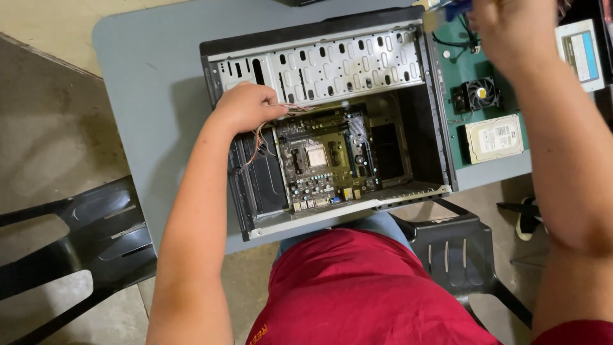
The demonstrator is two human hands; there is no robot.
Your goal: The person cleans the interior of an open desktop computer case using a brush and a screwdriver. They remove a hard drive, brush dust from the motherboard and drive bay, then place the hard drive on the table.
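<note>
Nearest me, my left hand (246, 105) has its grip closed on a bundle of thin coloured wires (258, 142) at the edge of the open computer case (319, 121) lying on the grey desk (153, 83). The wires trail down from my grip toward the motherboard (322, 163), which sits just beside and below it inside the case. Pulling hard here could, I judge, strain the wires or drag them across the board's parts. Further off, my right hand (511, 29) is raised above the green mat (469, 70), its grip pinched on something blue (456, 7). Below it lie a small cooling fan (477, 94) and a hard drive (493, 138); a slip could drop that blue piece onto them.
</note>
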